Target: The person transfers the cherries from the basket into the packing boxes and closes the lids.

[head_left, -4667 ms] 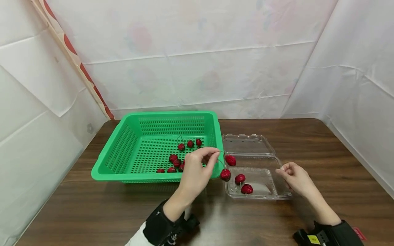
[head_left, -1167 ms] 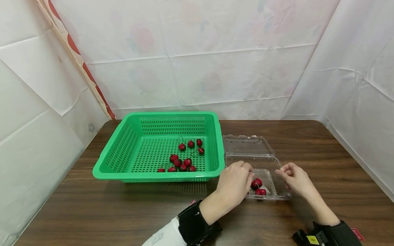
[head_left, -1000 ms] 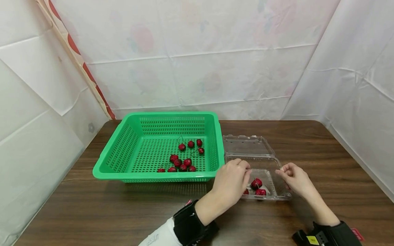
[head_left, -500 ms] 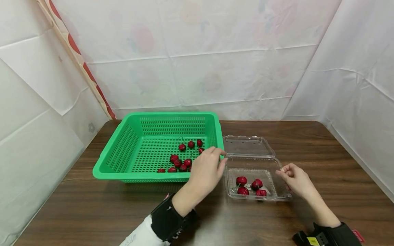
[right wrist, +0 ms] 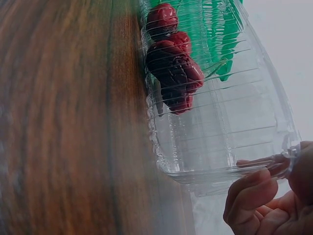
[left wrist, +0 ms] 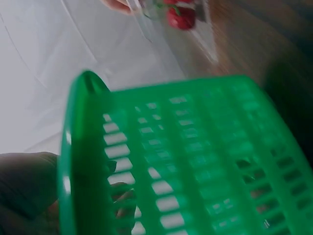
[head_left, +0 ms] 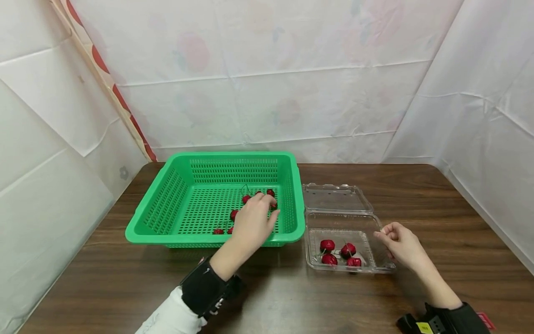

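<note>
My left hand (head_left: 252,221) is inside the green basket (head_left: 167,239), thumb and fingers apart, close over the red cherries (head_left: 246,199) at its right side. It hides part of the fruit. In the left wrist view the basket wall (left wrist: 161,93) covers much of that hand (left wrist: 29,181). On the right, my right hand (head_left: 402,243) pinches the right rim of a clear plastic clamshell box (head_left: 369,268). The right wrist view shows the thumb and fingers (right wrist: 252,196) at the box's edge. Several cherries (right wrist: 171,68) lie inside it, with thin green stems.
The box's raised lid (head_left: 335,197) leans back behind it, close beside the basket. Both stand on a brown wooden table (head_left: 167,287). White sheeting (head_left: 267,93) hangs behind the table and on both sides.
The left hand has let go of stemmed cherries in the clear box, then moved left and back into the basket. The right hand keeps its pinch on the box rim.
</note>
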The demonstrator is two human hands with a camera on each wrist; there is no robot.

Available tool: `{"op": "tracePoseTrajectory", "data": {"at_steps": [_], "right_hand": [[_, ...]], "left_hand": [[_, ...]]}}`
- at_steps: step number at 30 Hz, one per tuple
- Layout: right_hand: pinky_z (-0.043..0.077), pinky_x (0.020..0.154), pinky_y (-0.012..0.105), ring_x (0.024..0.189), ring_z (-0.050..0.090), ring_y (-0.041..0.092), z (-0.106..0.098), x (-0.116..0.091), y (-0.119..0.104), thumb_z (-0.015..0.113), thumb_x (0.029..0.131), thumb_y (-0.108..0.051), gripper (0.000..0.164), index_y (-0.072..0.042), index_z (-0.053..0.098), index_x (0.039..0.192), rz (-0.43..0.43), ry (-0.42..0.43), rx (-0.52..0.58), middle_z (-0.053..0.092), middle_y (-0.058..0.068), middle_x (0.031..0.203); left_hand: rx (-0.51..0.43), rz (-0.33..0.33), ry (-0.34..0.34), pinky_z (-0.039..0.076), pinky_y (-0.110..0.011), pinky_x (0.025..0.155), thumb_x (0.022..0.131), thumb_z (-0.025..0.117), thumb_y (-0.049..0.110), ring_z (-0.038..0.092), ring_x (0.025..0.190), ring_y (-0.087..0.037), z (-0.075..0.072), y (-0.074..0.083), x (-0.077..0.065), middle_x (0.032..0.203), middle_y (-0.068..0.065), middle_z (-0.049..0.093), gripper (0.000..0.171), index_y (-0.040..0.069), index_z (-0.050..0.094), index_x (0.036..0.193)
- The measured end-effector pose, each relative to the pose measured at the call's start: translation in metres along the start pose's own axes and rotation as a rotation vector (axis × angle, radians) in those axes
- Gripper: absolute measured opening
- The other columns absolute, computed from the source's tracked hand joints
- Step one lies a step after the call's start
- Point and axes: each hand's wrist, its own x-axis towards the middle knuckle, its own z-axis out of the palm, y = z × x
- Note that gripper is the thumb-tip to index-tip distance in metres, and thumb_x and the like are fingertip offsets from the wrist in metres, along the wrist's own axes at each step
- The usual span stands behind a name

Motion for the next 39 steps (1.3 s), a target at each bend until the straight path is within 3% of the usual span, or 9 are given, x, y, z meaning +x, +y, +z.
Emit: {"op": "tracePoseTrajectory", "data": {"at_steps": [11, 19, 24, 27, 34, 39], "right_hand": [[0.039, 0.040, 0.027, 0.041, 0.043, 0.013, 0.001, 0.000, 0.000, 0.052, 0.090, -0.023, 0.027, 0.003, 0.043, 0.089, -0.004, 0.007, -0.004, 0.043, 0.001, 0.054], [0.038, 0.039, 0.027, 0.040, 0.042, 0.013, 0.001, 0.001, 0.000, 0.053, 0.090, -0.022, 0.027, 0.003, 0.043, 0.089, -0.003, 0.010, 0.005, 0.043, 0.001, 0.054], [0.039, 0.039, 0.027, 0.040, 0.042, 0.013, 0.001, 0.000, -0.001, 0.052, 0.090, -0.023, 0.028, 0.003, 0.043, 0.089, 0.002, 0.006, 0.006, 0.043, 0.001, 0.054], [0.038, 0.040, 0.027, 0.041, 0.042, 0.013, 0.001, 0.000, -0.001, 0.052, 0.090, -0.025, 0.029, 0.003, 0.043, 0.089, 0.001, 0.004, 0.001, 0.043, 0.001, 0.054], [0.038, 0.040, 0.027, 0.041, 0.043, 0.013, 0.000, 0.000, -0.001, 0.052, 0.090, -0.026, 0.030, 0.002, 0.044, 0.089, 0.009, 0.004, -0.011, 0.043, 0.001, 0.054], [0.038, 0.040, 0.028, 0.042, 0.043, 0.013, 0.000, 0.000, -0.001, 0.052, 0.090, -0.027, 0.031, 0.002, 0.044, 0.090, 0.020, 0.002, -0.025, 0.044, 0.001, 0.055]], "left_hand": [[0.067, -0.151, -0.183, 0.049, -0.035, 0.062, 0.082, 0.064, 0.020, 0.057, 0.089, -0.027, -0.006, -0.033, 0.009, 0.103, -0.015, 0.058, 0.029, 0.001, 0.061, 0.105], [0.086, -0.247, -0.312, 0.046, -0.032, 0.056, 0.082, 0.064, 0.022, 0.056, 0.084, -0.026, -0.005, -0.051, 0.016, 0.105, -0.017, 0.056, 0.035, -0.001, 0.059, 0.108], [0.125, -0.260, -0.378, 0.035, -0.028, 0.047, 0.082, 0.064, 0.022, 0.049, 0.064, -0.020, -0.003, -0.056, 0.018, 0.091, -0.014, 0.056, 0.019, 0.003, 0.061, 0.083], [0.158, -0.263, -0.416, 0.034, -0.028, 0.047, 0.083, 0.064, 0.022, 0.046, 0.059, -0.019, -0.002, -0.057, 0.018, 0.087, -0.014, 0.055, 0.022, 0.008, 0.055, 0.069], [0.224, -0.269, -0.495, 0.033, -0.029, 0.049, 0.084, 0.062, 0.019, 0.046, 0.061, -0.019, 0.001, -0.057, 0.019, 0.098, -0.017, 0.055, 0.028, 0.009, 0.051, 0.059], [0.237, -0.276, -0.561, 0.030, -0.029, 0.048, 0.085, 0.058, 0.009, 0.042, 0.060, -0.019, 0.004, -0.056, 0.020, 0.095, -0.018, 0.054, 0.024, 0.008, 0.051, 0.062]]}}
